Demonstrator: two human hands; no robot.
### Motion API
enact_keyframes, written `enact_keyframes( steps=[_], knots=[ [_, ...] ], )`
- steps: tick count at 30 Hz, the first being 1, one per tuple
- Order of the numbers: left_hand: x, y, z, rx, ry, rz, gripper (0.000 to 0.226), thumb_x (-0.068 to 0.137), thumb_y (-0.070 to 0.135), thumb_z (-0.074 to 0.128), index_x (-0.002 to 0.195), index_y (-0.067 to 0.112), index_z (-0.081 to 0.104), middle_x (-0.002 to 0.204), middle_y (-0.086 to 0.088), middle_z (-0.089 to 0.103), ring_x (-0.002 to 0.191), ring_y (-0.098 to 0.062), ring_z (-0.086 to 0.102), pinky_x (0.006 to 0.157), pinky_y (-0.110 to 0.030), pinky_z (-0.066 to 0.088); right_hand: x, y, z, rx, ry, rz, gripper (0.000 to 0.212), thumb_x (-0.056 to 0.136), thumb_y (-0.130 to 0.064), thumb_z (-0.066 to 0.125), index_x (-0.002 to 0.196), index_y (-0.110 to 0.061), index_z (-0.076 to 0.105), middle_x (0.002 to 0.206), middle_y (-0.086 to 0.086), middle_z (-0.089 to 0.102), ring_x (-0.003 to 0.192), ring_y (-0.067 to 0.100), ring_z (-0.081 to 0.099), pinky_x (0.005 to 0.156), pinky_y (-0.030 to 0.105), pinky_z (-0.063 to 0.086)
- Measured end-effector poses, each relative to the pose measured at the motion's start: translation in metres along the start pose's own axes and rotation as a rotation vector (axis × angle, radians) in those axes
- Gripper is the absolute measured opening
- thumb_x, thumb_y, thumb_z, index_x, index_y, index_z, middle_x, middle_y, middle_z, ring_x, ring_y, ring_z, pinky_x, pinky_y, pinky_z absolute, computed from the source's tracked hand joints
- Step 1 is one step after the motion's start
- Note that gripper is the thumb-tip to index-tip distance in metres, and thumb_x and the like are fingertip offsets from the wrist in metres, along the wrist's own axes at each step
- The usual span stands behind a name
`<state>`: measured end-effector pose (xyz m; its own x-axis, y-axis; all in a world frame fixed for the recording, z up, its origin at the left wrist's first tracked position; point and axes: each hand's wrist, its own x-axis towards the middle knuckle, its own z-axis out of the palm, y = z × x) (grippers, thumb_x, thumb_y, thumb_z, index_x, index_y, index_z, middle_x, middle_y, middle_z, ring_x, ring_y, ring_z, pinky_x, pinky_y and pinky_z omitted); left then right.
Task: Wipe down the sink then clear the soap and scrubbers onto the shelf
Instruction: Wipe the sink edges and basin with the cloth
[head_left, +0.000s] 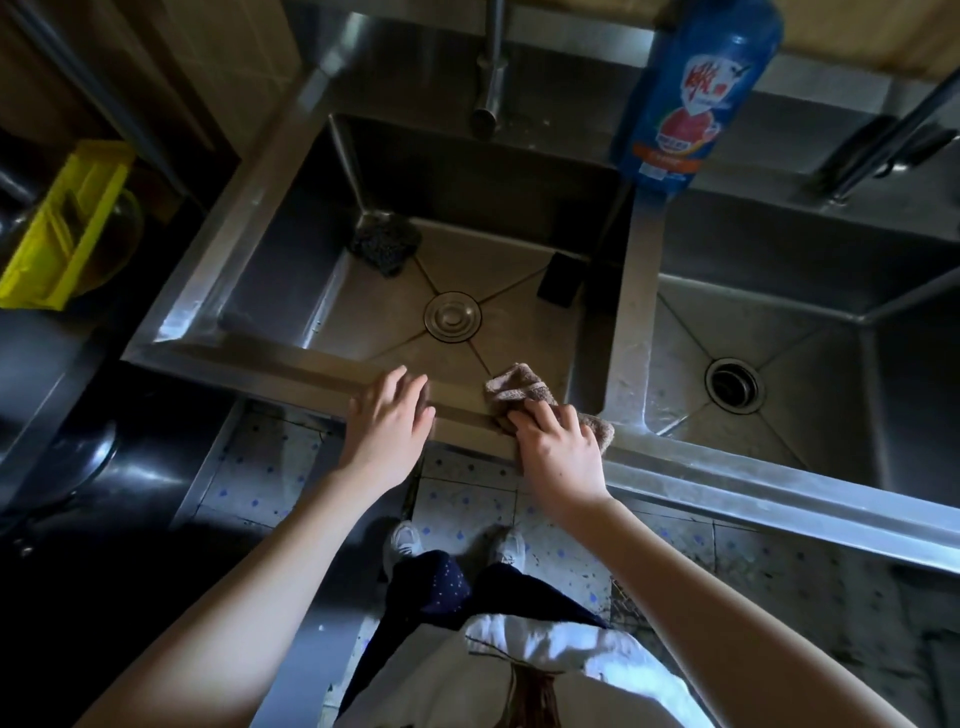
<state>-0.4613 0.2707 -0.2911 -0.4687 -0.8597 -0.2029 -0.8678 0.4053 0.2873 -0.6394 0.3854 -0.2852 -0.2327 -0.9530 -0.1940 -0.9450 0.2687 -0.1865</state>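
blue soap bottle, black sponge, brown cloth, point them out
blue soap bottle (696, 88), head view, on its label
black sponge (560, 278), head view, on its broad face
brown cloth (514, 382), head view, on its uncovered end

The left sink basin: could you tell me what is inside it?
A dark scrubber in the far-left corner, a black sponge by the right wall, the drain cover. The cloth hides part of the near edge.

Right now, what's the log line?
wiping front rim | right hand holds cloth | left hand on rim | scrubber, sponge in basin
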Motion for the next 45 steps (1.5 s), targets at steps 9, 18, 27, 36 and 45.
enact_keyframes(
  steps=[9,18,27,36,45],
  knots=[
    [0.001,0.035,0.022,0.023,-0.061,0.130,0.050,0.092,0.046,0.042,0.137,0.022,0.039,0.148,-0.004,0.032,0.131,-0.026,0.035,0.106,-0.048,0.022,-0.029,0.051,-0.007,0.031,0.047,0.103,0.042,0.085,-0.012,0.057,0.124,-0.026,0.059,0.130,-0.002,0.054,0.109,0.030,0.049,0.083,0.044,0.049],
    [0.005,0.035,0.024,0.030,-0.062,0.167,0.053,0.092,0.046,0.042,0.139,0.021,0.035,0.147,-0.004,0.032,0.131,-0.026,0.033,0.107,-0.050,0.018,-0.033,0.053,-0.003,0.128,0.131,0.129,0.036,0.087,-0.008,0.060,0.120,-0.022,0.065,0.125,0.000,0.060,0.103,0.031,0.052,0.075,0.042,0.051],
    [0.005,0.053,0.027,0.084,-0.038,0.154,0.050,0.094,0.044,0.041,0.137,0.020,0.037,0.145,-0.006,0.035,0.131,-0.027,0.034,0.106,-0.050,0.020,-0.019,0.081,-0.015,0.171,0.102,-0.060,0.034,0.081,-0.006,0.066,0.110,-0.022,0.071,0.128,0.000,0.060,0.107,0.032,0.054,0.082,0.043,0.048],
    [0.013,0.077,0.036,0.077,-0.036,0.006,0.052,0.093,0.047,0.039,0.136,0.019,0.040,0.144,-0.008,0.037,0.128,-0.030,0.038,0.105,-0.054,0.022,0.021,0.140,-0.028,-0.093,0.050,-0.431,0.051,0.065,-0.012,0.077,0.115,-0.014,0.068,0.132,0.010,0.059,0.118,0.034,0.057,0.096,0.047,0.046],
    [0.017,0.102,0.044,0.083,0.039,-0.171,0.046,0.092,0.041,0.046,0.129,0.014,0.050,0.135,-0.014,0.047,0.120,-0.035,0.046,0.096,-0.051,0.033,0.086,0.183,-0.035,-0.132,0.264,-0.671,0.035,0.085,-0.018,0.044,0.102,-0.014,0.074,0.117,0.010,0.068,0.102,0.031,0.066,0.083,0.041,0.054]
  ],
)
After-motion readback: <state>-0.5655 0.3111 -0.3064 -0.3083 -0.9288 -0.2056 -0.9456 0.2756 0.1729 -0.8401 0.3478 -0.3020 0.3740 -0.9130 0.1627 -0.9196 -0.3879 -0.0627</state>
